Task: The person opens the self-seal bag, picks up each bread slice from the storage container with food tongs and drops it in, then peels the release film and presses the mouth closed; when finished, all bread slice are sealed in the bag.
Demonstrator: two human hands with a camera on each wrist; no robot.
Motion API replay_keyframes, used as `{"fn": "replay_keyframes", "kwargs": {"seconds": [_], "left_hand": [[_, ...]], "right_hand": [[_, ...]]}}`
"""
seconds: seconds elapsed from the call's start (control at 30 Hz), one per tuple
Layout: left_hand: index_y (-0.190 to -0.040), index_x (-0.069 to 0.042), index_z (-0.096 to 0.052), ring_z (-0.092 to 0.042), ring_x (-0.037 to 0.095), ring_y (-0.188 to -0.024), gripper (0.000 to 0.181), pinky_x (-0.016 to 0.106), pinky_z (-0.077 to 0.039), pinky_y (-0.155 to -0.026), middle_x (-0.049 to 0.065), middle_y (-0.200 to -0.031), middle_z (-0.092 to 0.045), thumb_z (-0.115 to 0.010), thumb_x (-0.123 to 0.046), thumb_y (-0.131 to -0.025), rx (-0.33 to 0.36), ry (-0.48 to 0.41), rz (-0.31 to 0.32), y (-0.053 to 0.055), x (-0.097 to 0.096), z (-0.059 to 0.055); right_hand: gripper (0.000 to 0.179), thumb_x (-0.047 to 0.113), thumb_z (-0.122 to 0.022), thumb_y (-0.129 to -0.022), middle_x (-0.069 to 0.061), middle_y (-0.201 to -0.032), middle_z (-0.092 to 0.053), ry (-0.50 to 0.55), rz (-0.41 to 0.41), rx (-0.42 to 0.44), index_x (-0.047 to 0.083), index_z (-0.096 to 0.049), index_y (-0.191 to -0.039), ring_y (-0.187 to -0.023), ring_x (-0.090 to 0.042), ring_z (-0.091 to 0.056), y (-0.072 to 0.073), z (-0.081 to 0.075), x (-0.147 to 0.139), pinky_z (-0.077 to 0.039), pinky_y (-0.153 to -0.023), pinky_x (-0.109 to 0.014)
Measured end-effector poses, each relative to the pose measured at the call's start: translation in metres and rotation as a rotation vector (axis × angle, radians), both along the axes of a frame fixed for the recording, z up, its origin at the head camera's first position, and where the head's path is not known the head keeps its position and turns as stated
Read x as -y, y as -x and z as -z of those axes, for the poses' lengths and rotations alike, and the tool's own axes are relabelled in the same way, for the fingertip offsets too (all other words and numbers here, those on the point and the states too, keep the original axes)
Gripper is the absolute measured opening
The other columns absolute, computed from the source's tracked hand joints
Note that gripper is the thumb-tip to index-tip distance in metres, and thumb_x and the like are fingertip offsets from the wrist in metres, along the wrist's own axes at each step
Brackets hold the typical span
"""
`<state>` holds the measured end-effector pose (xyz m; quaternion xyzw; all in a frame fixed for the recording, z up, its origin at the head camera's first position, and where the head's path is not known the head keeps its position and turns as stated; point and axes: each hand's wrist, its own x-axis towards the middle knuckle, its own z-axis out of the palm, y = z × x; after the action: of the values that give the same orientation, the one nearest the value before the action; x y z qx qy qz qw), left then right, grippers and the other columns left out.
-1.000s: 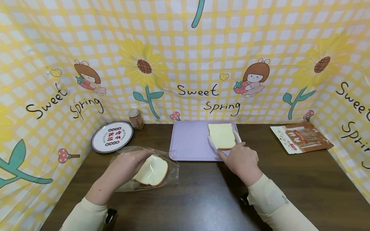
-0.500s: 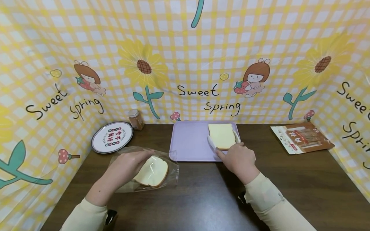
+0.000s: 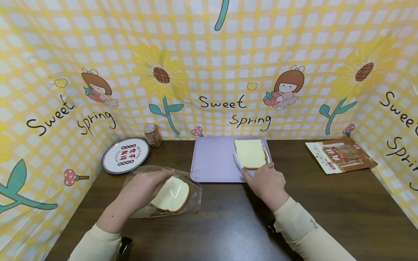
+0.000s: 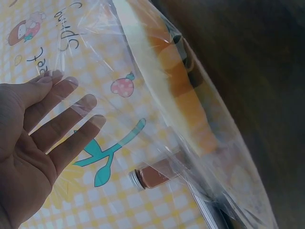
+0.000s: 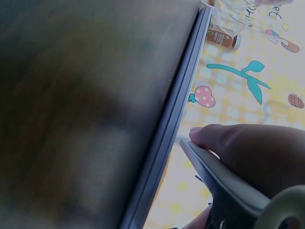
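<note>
In the head view my left hand [image 3: 140, 188] is over a clear plastic bag [image 3: 195, 201] with a slice of bread [image 3: 173, 194] inside. The left wrist view shows its thumb and fingertips pinching the film, the other fingers spread behind it. My right hand [image 3: 269, 183] grips pale tongs [image 3: 238, 161] at the front of the lilac tray [image 3: 212, 163]. The tong arms lie along both sides of another slice of bread [image 3: 249, 154] at the tray's right end. In the right wrist view, the thumb lies along the tongs [image 5: 224, 179].
A white plate [image 3: 126, 155] with red lettering stands at the back left, beside a small spice jar [image 3: 152, 135]. On the far right of the dark table [image 3: 222, 224] lies a brown and white food packet [image 3: 341, 156]. A checked cloth [image 3: 222, 65] hangs behind.
My right hand has shifted slightly left and forward at the tongs, while the bread between their arms keeps its place on the tray. The left hand and the bag look the same.
</note>
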<state>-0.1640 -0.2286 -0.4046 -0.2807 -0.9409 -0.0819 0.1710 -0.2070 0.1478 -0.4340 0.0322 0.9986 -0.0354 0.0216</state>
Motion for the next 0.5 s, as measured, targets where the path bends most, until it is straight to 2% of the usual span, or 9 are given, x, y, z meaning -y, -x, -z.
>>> {"fn": "replay_keyframes", "kwargs": {"seconds": [0.07, 0.33, 0.5], "left_hand": [[-0.129, -0.017, -0.077, -0.082, 0.024, -0.1, 0.027, 0.045, -0.068, -0.08, 0.0, -0.12, -0.083, -0.07, -0.012, -0.103, 0.003, -0.003, -0.001, 0.0004, 0.0001, 0.0003], [-0.129, -0.017, -0.077, -0.082, 0.023, -0.101, 0.027, 0.044, -0.068, -0.08, 0.0, -0.12, -0.083, -0.069, -0.014, -0.104, 0.005, -0.002, 0.001, 0.0017, -0.0003, 0.0018], [-0.129, -0.016, -0.077, -0.082, 0.022, -0.101, 0.027, 0.043, -0.068, -0.08, 0.0, -0.12, -0.083, -0.07, -0.012, -0.103, -0.003, -0.002, 0.013, 0.0011, -0.0006, 0.0008]], "right_hand": [[0.112, 0.072, -0.05, -0.103, -0.038, -0.091, -0.074, -0.001, -0.002, -0.01, -0.034, -0.043, -0.139, -0.067, -0.042, -0.073, 0.0003, 0.0009, 0.0004, -0.06, -0.057, -0.052], [0.112, 0.073, -0.051, -0.102, -0.027, -0.067, -0.068, -0.002, -0.009, -0.033, -0.033, -0.044, -0.138, -0.057, -0.036, -0.068, 0.0011, 0.0034, -0.0009, -0.058, -0.054, -0.05], [0.105, 0.068, -0.053, -0.104, -0.034, -0.078, -0.073, 0.016, -0.039, -0.054, -0.031, -0.046, -0.139, -0.061, -0.039, -0.071, 0.0014, 0.0024, -0.0078, -0.06, -0.054, -0.051]]}}
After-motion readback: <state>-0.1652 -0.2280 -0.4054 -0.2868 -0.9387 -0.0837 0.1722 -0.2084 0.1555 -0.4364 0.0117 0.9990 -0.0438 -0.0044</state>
